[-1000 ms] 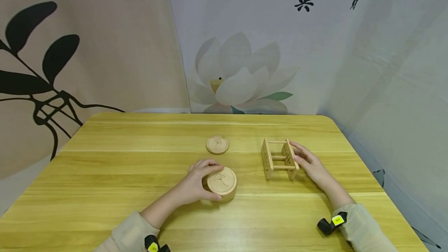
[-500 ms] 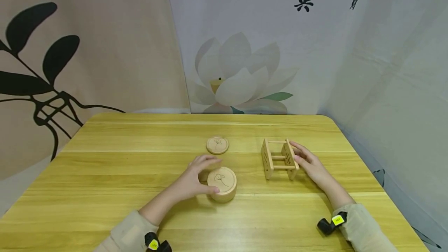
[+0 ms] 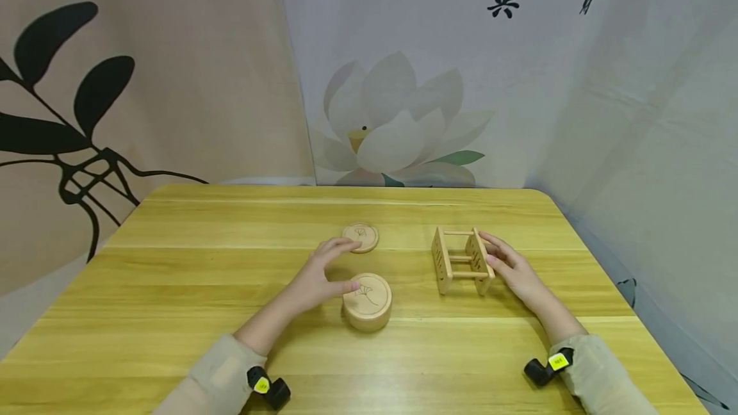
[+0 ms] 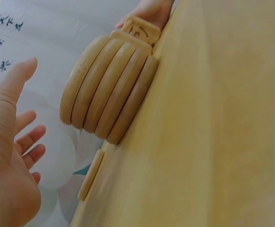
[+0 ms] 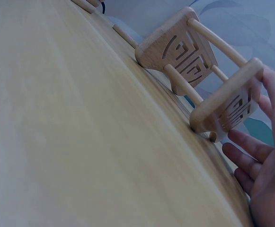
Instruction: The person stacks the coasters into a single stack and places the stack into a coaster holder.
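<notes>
My left hand point(image 3: 314, 280) has its fingers spread and holds nothing. In the head view its thumb overlaps the edge of a stack of round wooden coasters point(image 3: 367, 303), the top one engraved with a ginkgo leaf. Its index fingertip overlaps a single coaster point(image 3: 364, 235) farther back. The left wrist view shows several coasters in the stack point(image 4: 104, 90) and a gap between them and the hand point(image 4: 9, 156). My right hand point(image 3: 516, 277) rests against the right side panel of a wooden coaster rack point(image 3: 460, 260), its fingers loosely bent point(image 5: 270, 161).
The wooden table point(image 3: 173, 312) has its back edge against a printed cloth backdrop point(image 3: 403, 37). A camera is strapped to each sleeve. The rack stands to the right of the stack, with bare tabletop between them.
My left hand has come off the coaster stack and moved back toward the single coaster, fingers spread. The stack, the rack and my right hand have stayed in place.
</notes>
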Available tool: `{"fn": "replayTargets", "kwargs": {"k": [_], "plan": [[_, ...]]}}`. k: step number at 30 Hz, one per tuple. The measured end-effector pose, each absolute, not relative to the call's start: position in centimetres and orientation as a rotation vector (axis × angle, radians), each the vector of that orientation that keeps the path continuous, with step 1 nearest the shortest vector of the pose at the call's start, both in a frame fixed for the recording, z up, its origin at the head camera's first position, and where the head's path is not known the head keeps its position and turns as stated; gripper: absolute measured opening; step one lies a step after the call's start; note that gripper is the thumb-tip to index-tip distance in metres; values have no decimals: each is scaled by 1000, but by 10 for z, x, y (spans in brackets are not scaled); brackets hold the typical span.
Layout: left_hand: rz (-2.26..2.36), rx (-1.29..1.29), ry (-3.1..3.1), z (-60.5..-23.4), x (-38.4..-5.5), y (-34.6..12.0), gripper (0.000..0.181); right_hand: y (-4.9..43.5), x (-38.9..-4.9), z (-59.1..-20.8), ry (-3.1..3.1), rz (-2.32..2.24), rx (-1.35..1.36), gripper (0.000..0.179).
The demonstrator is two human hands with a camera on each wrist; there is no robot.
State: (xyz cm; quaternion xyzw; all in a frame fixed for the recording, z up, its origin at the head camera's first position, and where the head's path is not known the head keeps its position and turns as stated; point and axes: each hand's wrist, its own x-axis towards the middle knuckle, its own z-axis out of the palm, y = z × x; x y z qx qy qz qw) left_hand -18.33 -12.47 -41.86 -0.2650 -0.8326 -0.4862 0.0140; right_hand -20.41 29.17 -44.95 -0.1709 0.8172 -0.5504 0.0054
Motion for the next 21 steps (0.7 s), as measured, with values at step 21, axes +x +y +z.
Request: {"fn": "replayTargets", "kwargs": {"k": [21], "plan": [[-1533,-615,-2595,-427,-226,-122,69,292,-204,-450,2556,-1721,-548,51]]}}
